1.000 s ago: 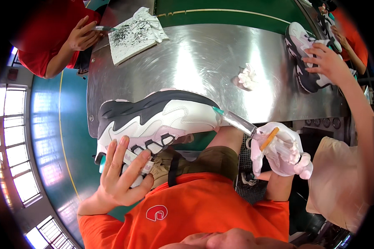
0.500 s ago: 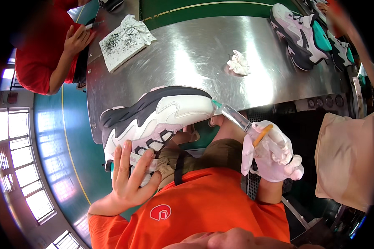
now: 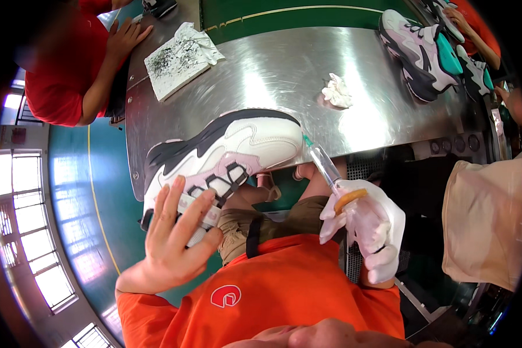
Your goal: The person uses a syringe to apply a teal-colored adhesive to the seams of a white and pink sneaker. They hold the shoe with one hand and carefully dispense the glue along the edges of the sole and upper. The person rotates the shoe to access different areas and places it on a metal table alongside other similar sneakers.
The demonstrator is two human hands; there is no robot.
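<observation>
A white, black and pale pink sneaker (image 3: 261, 134) lies tilted across the near table edge, its toe to the right and its dark sole turned away from me. My bare left hand (image 3: 182, 229) holds it around the laces and tongue, fingers stretched over the upper. In my right hand (image 3: 365, 226), which wears a white glove, is a clear syringe (image 3: 326, 165) with a green tip. That tip is right by the sneaker's toe; whether it touches I cannot tell. An orange-yellow band (image 3: 351, 199) circles the gloved fingers by the syringe's rear end.
On the metal table (image 3: 296, 64) are a stained white pad (image 3: 177, 64) and a crumpled white cloth (image 3: 337, 91). More sneakers (image 3: 414, 55) stand at the far right, near another person's hand. A person in red (image 3: 69, 69) is at the far left. A beige cushion-like piece (image 3: 484, 223) sits at right.
The sneaker has rolled slightly, showing more of its laced upper. My right hand has come nearer to me and a little left, making the syringe steeper. The red-sleeved person's hand has shifted.
</observation>
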